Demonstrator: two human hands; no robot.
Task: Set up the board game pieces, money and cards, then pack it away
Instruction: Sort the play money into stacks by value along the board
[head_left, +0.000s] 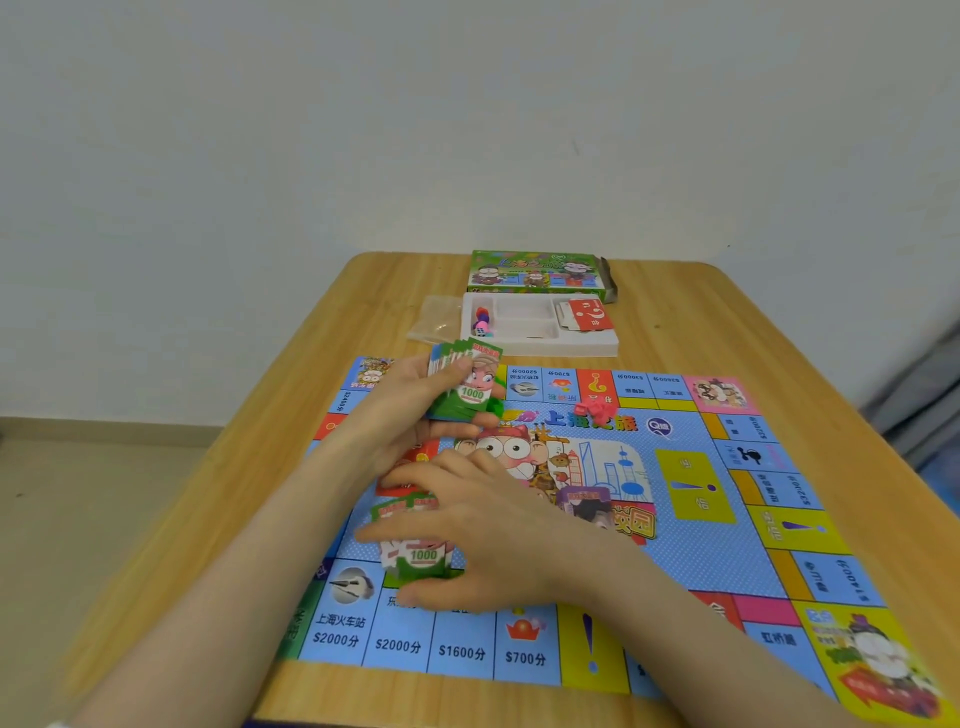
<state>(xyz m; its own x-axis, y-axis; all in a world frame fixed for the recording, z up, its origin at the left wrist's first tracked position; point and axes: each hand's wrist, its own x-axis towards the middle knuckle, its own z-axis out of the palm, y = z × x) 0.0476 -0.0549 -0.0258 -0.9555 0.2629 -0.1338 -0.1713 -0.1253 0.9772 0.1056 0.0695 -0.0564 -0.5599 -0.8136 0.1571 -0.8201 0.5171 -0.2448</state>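
The blue game board lies flat on the wooden table. My left hand holds a fanned stack of green 1000 money notes above the board's far left part. My right hand reaches across to the board's left side, and its fingers and thumb pinch a small pile of green 1000 notes lying there. A purple note or card lies on the board's centre. Small red plastic pieces sit near the board's far edge.
Behind the board stands a white plastic tray holding coloured pawns and a red card deck. The green game box lies at the table's far edge. A clear plastic bag is left of the tray.
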